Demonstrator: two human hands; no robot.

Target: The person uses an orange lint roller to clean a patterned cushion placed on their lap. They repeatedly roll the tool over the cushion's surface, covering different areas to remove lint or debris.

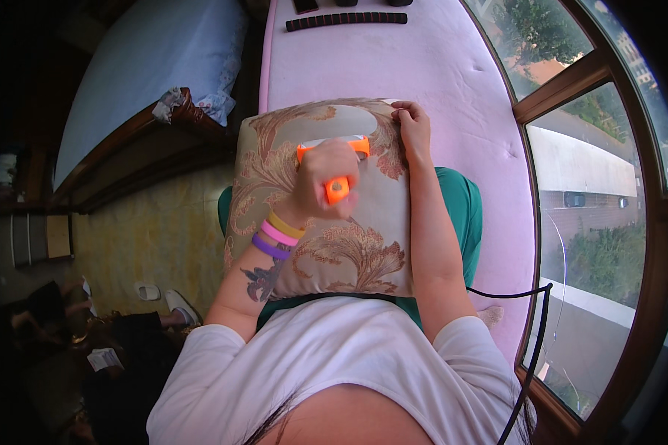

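A patterned beige cushion with brown leaf scrolls lies across my lap. My left hand, with yellow, pink and purple bands on its wrist, is closed round the handle of an orange tool with a wide head. A pale strip runs along the far side of that head, which is over the cushion's upper middle; whether it touches the fabric I cannot tell, and its exact kind is not clear. At the cushion's far right corner, my right hand grips the edge with bent fingers.
I sit on a pink padded surface beside a wood-framed window. A black ribbed bar lies at its far end. A bed stands left. Another person's foot in a slipper shows lower left. A black cable hangs right.
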